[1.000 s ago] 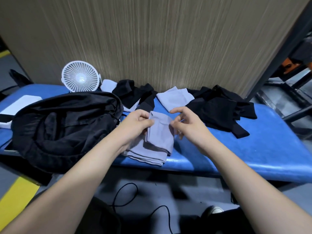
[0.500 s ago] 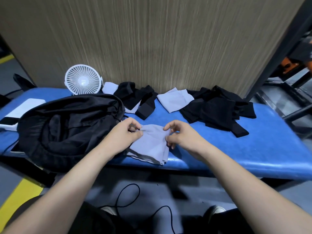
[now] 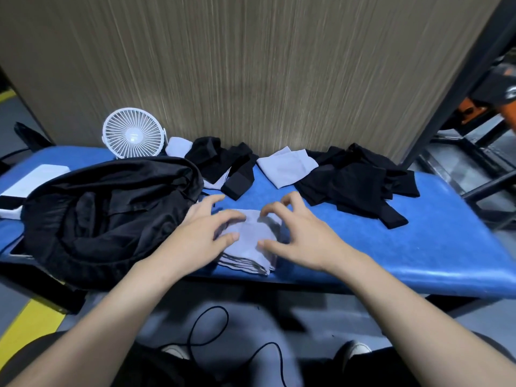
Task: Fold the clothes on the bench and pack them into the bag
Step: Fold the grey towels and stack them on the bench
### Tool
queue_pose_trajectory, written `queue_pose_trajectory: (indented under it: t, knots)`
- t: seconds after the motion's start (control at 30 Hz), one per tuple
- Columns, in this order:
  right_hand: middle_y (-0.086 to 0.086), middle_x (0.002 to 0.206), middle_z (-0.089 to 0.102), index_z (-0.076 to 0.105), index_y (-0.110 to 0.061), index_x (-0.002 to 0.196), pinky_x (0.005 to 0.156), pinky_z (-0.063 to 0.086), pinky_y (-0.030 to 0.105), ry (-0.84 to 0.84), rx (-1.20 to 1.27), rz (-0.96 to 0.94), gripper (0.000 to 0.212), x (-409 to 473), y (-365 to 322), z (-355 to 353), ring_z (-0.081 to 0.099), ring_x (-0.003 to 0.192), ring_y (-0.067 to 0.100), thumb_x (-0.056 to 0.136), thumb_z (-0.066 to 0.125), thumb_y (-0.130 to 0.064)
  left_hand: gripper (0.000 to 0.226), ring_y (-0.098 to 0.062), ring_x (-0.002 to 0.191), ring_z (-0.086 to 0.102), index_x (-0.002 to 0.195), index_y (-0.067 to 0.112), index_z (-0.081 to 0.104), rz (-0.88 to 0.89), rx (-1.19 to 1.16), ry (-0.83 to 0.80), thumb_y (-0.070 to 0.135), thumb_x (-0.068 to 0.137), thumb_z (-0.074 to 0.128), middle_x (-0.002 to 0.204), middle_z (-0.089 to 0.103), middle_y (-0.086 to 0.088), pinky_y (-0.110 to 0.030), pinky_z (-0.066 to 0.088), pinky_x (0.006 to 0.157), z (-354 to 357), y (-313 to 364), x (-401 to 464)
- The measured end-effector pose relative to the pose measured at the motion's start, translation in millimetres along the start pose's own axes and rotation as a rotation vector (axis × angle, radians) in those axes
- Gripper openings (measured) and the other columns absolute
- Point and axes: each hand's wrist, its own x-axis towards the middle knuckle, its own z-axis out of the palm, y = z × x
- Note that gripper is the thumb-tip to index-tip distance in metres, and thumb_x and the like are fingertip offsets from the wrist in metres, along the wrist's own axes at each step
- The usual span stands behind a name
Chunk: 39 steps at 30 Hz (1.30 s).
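Both hands over a folded grey garment (image 3: 248, 241) at the near edge of the blue padded surface (image 3: 418, 247), glossy vinyl look. Garment is soft thin knit, folded into a rough rectangle, layered edges with dark trim showing at the near side. Left hand (image 3: 201, 233) lies on its left part, fingers spread and slightly bent, grip loose, nothing pinched. Right hand (image 3: 301, 236) on its right part, fingers arched claw-like with tips down at the cloth, grip likewise not closed on anything; motion blur here. Black bag (image 3: 106, 213), limp crinkled nylon, slumps just left of the garment, mouth open toward the hands. Far side: crumpled black clothes (image 3: 357, 182) heaped right, another flat folded grey piece (image 3: 287, 166) beside them, more black and pale pieces (image 3: 220, 160) centre. Round white plastic fan (image 3: 133, 133), ribbed grille, stands far left against the wood-grain panel (image 3: 251, 65). Black cable (image 3: 212, 331) loops on the floor.
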Motion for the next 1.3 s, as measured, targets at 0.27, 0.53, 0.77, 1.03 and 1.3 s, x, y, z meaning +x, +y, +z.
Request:
queue_pose_trajectory:
  t: [0.27,0.53,0.77,1.03,1.3]
  knots:
    - [-0.004,0.136,0.027,0.039,-0.025,0.143,0.094,0.040,0.027,-0.161,-0.008,0.016,0.076,7,10,24,0.044,0.122,0.017,0.081,0.072,-0.052,0.041,-0.018,0.138,0.030,0.136,0.043,0.045,-0.115,-0.035,-0.081,0.042,0.096,0.054,0.145,0.029,0.006,-0.032,0.028,0.113,15,-6,3]
    - [-0.003,0.150,0.021,0.034,-0.025,0.151,0.107,0.037,0.030,-0.185,-0.004,0.039,0.078,31,23,19,0.041,0.132,0.021,0.085,0.066,-0.052,0.039,-0.020,0.136,0.021,0.140,0.036,0.042,-0.154,-0.018,0.041,0.036,0.101,0.045,0.151,0.027,0.000,-0.031,0.022,0.112,26,-2,24]
    - [-0.004,0.144,0.026,0.036,-0.027,0.149,0.111,0.037,0.039,-0.211,0.010,0.028,0.081,41,35,18,0.045,0.127,0.025,0.081,0.069,-0.056,0.031,-0.014,0.143,0.011,0.126,0.037,0.051,-0.173,-0.024,0.106,0.034,0.095,0.053,0.153,0.025,0.000,-0.033,0.021,0.114,25,1,31]
    - [-0.005,0.126,0.052,0.056,-0.025,0.131,0.103,0.044,0.037,-0.059,0.207,0.043,0.049,40,55,-13,0.054,0.113,0.012,0.087,0.071,-0.040,0.021,-0.014,0.121,0.039,0.105,0.030,0.063,-0.049,0.127,0.411,0.042,0.088,0.061,0.119,0.050,0.013,-0.028,0.029,0.102,18,30,59]
    - [0.000,0.120,0.058,0.059,-0.021,0.127,0.096,0.043,0.038,0.150,-0.121,0.162,0.036,50,93,-28,0.053,0.112,0.023,0.092,0.057,-0.031,0.024,-0.016,0.123,0.039,0.111,0.026,0.064,-0.041,0.187,0.349,0.033,0.090,0.056,0.120,0.054,0.012,-0.029,0.029,0.100,46,61,123]
